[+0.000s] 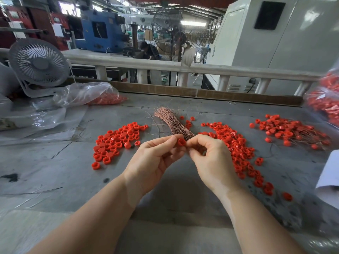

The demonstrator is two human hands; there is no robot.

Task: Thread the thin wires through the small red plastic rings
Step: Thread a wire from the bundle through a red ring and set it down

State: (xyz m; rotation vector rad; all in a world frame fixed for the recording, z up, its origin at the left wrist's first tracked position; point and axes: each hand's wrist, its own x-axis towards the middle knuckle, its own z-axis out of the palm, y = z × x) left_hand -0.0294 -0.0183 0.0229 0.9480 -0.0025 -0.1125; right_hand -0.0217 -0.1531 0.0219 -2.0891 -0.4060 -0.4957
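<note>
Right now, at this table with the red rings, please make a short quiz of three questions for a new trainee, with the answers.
1. True or false: the left hand pinches a single red ring.
2. Where does the bundle of copper wires lie? A) inside the plastic bag B) on the table between the ring piles C) on the white fan
3. Fill in: the pile of rings with wires already in them lies on the far ____ side of the table.

Key: 1 true; 2 B; 3 right.
</note>
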